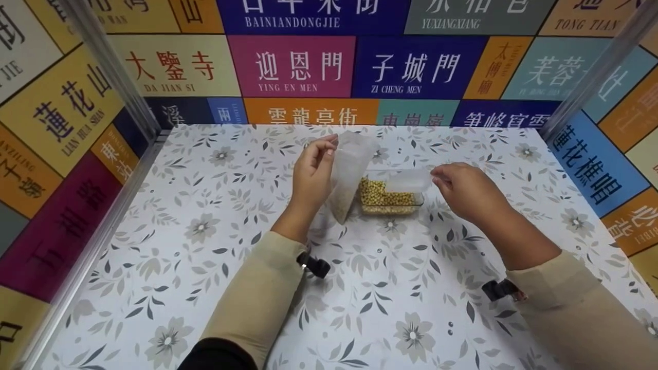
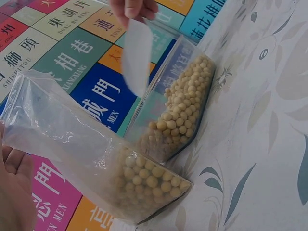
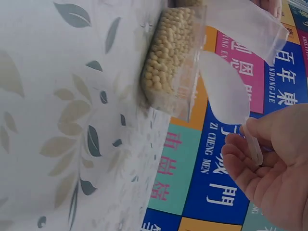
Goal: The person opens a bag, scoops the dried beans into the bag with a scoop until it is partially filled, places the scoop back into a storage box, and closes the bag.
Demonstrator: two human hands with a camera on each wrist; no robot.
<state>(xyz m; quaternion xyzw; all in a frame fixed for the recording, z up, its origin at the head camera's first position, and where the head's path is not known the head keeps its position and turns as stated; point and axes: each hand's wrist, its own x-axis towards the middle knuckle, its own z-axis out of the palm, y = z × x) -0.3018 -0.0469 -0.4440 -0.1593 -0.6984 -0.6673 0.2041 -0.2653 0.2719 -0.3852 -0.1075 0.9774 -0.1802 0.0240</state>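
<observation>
My left hand (image 1: 312, 172) grips the upper edge of a clear plastic bag (image 1: 351, 162), which stands on the table with its pointed lower end down. Soybeans (image 2: 151, 182) lie in the bottom of the bag. Just right of it, a clear rectangular container (image 1: 390, 209) holds more soybeans (image 3: 166, 50). With its thumb and fingers, my right hand (image 1: 465, 191) pinches the short handle of a translucent white scoop (image 3: 226, 89). In the head view the scoop's bowl hangs above the container's right part; no beans can be made out in it.
A white tablecloth (image 1: 205, 277) with grey flowers and leaves covers the table. Colourful sign-printed panels (image 1: 290, 67) rise behind it and at both sides. Clear corner posts (image 1: 115, 67) stand at the back. A small black device (image 1: 314, 265) is strapped to each wrist.
</observation>
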